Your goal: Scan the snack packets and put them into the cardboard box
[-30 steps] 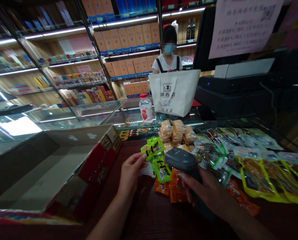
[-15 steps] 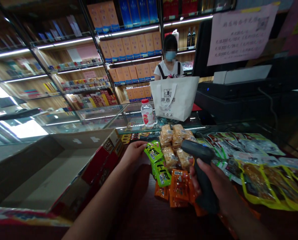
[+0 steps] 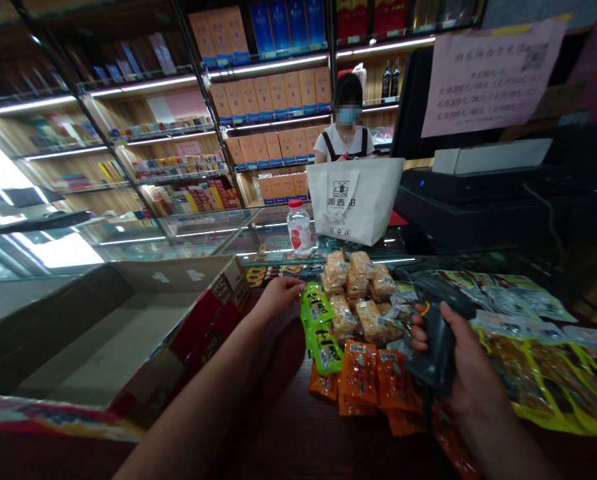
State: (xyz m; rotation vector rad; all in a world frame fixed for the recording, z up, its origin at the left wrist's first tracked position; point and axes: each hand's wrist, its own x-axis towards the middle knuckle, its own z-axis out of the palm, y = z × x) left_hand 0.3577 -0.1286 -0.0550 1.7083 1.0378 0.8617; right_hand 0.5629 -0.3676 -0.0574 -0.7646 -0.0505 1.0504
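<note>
Scanner and right hand have swung toward three o'clock, away from the green packets, in the head view; that hand is wrapped around its handle. The left hand reaches the packets' ten-o'clock edge; I can't tell whether it pinches them. Orange packets lie at their five o'clock.

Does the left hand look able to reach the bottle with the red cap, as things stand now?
Probably yes: the left hand is by the green packets, and nothing tall seems to stand between it and the bottle.
</note>
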